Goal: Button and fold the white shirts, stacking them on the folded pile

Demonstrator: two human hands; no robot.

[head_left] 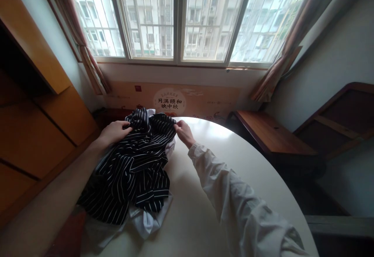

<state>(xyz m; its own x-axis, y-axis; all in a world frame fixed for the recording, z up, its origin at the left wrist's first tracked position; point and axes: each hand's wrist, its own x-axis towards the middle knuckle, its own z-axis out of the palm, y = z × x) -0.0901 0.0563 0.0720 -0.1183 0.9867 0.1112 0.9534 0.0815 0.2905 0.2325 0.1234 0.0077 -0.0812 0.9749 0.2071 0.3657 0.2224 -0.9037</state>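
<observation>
A crumpled black garment with white stripes [131, 167] lies on the left part of a round white table [201, 202]. My left hand [115, 131] grips its upper left edge, fingers closed on the cloth. At the upper right corner, my right hand [184, 132] pinches the same garment between thumb and fingers. White cloth [147, 222] pokes out from under the striped one, near the front and along its right side. What kind of garment it is cannot be made out from the folds.
Beyond the table, a beige printed panel [125, 95] stands below the barred window [178, 23]. A brown wooden desk [271, 132] is to the right, with a dark framed panel [339, 120] beside it. Orange-brown cabinets [37, 132] line the left. Curtains [87, 62] hang at both window sides.
</observation>
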